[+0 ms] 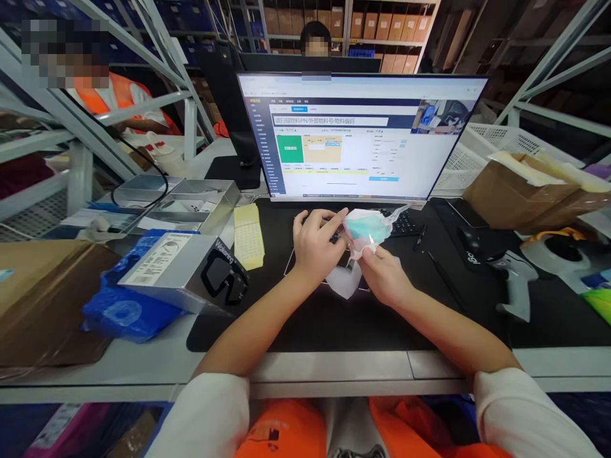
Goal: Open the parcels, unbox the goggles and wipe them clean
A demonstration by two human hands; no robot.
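A small clear plastic packet (367,226) with teal, white and pinkish contents is held up in front of the keyboard (405,224). My right hand (386,277) pinches its lower edge between thumb and fingers. My left hand (317,245) grips the packet's left side, with its fingers bent and the thumb close to the plastic. What the packet contains is too blurred to make out. Below the two hands, a whitish translucent piece (344,282) shows over the black desk mat (329,327); whether it belongs to the packet I cannot tell.
A monitor (353,146) stands behind the keyboard. On the left are a yellow label stack (249,236), a grey goggles box (184,270), a blue plastic bag (128,312) and a cardboard box (48,299). A barcode scanner (515,283), a mouse (469,240) and another carton (529,191) occupy the right.
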